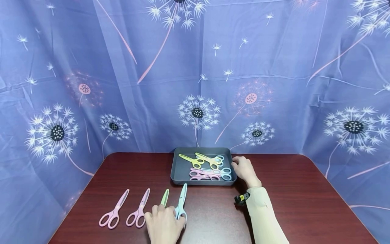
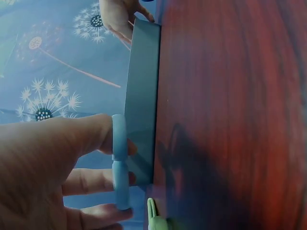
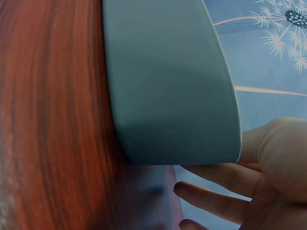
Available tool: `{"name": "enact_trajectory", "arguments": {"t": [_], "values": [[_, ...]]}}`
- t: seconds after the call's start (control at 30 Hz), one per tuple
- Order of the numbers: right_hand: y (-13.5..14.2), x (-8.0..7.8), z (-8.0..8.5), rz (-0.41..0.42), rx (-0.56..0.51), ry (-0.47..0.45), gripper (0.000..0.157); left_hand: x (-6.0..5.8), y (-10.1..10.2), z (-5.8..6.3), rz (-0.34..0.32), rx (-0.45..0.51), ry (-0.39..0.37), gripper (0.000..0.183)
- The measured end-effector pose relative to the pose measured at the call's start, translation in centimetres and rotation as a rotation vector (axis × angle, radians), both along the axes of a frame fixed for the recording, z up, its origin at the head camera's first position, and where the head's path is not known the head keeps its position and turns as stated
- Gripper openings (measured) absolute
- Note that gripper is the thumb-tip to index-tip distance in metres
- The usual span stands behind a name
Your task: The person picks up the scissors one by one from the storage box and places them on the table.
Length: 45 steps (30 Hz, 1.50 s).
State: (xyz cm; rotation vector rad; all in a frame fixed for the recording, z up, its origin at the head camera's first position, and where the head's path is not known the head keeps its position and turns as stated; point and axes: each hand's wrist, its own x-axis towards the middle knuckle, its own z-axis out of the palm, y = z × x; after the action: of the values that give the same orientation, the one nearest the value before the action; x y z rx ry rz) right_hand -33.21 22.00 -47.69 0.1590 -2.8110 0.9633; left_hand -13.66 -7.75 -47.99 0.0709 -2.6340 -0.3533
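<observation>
My left hand (image 1: 164,223) pinches the handles of a light blue pair of scissors (image 1: 182,200), blade pointing away. In the left wrist view its blue handle (image 2: 120,163) sits between my thumb and fingers. A green pair of scissors (image 1: 165,198) lies partly hidden behind that hand. Two pink pairs, one farther left (image 1: 114,211) and one nearer the hand (image 1: 140,210), lie side by side. My right hand (image 1: 244,168) holds the right rim of a dark grey tray (image 1: 181,173), with the thumb over the edge and other fingers outside, some spread.
Inside the tray, yellow scissors (image 1: 195,162) lie at the back, with several pink and blue pairs overlapping near its front right. The tray stands at the back of a dark red wooden table (image 1: 304,203). A blue dandelion-print curtain (image 1: 152,112) hangs behind it.
</observation>
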Motion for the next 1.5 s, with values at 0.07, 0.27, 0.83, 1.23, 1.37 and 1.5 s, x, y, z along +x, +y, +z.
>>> {"name": "enact_trajectory", "arguments": {"t": [0.07, 0.27, 0.83, 1.23, 1.37, 1.5], "values": [[-0.01, 0.04, -0.04, 0.002, 0.002, -0.001, 0.028, -0.05, 0.13, -0.11, 0.0, -0.004, 0.001, 0.034], [-0.08, -0.01, -0.08, 0.0, 0.005, 0.002, 0.028, -0.15, 0.26, -0.44, 0.006, -0.027, 0.004, 0.031], [0.02, -0.34, 0.13, 0.002, 0.02, -0.01, 0.029, -0.28, 0.46, -0.71, 0.013, -0.1, -0.12, 0.035], [0.04, -0.21, 0.2, -0.001, 0.021, -0.009, 0.029, -0.08, 0.55, -0.42, 0.007, -0.134, -0.159, 0.043], [0.04, -0.17, 0.17, -0.002, 0.016, -0.017, 0.029, -0.03, 0.62, -0.47, -0.001, -0.127, -0.176, 0.043], [0.05, -0.12, 0.08, 0.001, 0.017, -0.017, 0.03, 0.04, 0.63, -0.53, -0.003, -0.124, -0.171, 0.043]]}}
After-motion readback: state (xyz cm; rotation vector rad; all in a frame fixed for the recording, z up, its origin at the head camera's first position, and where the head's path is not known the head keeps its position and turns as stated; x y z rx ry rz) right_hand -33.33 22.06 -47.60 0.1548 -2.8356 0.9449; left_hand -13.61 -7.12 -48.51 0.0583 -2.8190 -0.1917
